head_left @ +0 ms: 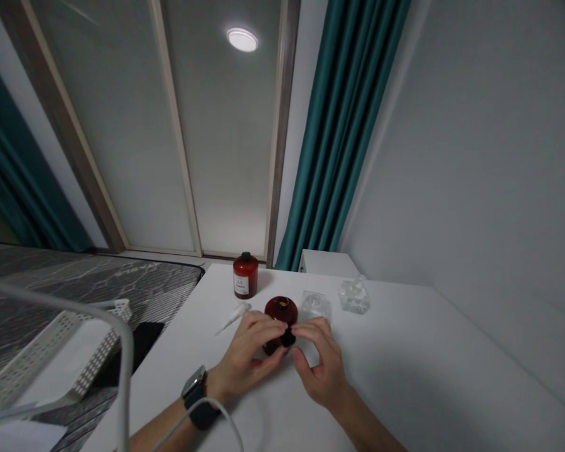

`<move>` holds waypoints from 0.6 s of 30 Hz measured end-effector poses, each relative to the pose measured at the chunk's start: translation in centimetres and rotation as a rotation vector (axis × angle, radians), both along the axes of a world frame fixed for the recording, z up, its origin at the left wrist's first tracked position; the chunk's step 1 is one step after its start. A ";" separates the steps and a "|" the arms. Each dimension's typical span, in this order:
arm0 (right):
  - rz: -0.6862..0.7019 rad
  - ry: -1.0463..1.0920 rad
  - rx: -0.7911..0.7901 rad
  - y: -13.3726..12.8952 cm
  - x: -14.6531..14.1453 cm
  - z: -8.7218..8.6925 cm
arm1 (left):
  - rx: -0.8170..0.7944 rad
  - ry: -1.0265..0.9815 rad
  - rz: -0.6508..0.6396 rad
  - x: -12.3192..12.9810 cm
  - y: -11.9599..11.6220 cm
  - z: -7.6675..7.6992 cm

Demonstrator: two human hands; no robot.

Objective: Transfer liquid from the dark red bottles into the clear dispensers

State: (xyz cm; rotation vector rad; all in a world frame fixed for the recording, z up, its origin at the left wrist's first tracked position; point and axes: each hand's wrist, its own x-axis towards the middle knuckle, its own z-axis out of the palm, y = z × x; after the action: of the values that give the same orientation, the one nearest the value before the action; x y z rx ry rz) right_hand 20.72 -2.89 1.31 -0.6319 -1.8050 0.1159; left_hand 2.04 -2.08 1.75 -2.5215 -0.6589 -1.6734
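Note:
My left hand wraps its fingers around a round dark red glass bottle, which is tilted and partly hidden behind both hands. My right hand pinches a small black cap at the bottle's near end with its fingertips. Behind them stands a taller red bottle with a white label and a black cap, out of reach of my fingers. A slim white plastic piece lies to the left of my left hand. Two clear glass or plastic containers stand beyond my right hand.
All this is on a white table against a grey wall on the right. A black watch sits on my left wrist, with a white cable across it. A white mesh rack and a patterned mattress lie to the left.

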 end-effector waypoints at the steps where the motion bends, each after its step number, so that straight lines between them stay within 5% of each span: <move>1: 0.000 0.007 -0.012 0.0 0.0 0.0 | -0.011 -0.007 -0.001 0.1 0.0 -0.2; 11: 0.017 0.132 -0.173 0.2 -0.4 -0.7 | -0.065 -0.044 0.053 0.4 0.0 -0.9; 18: -0.106 0.169 -0.112 1.6 0.6 -1.6 | -0.157 -0.016 0.214 -0.1 0.7 -1.2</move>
State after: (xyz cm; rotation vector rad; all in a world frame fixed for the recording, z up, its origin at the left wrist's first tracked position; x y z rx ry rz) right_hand 21.37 -1.34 -0.26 -0.7731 -1.6074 0.1943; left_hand 1.97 -1.33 0.53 -2.4329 -1.0589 -1.6275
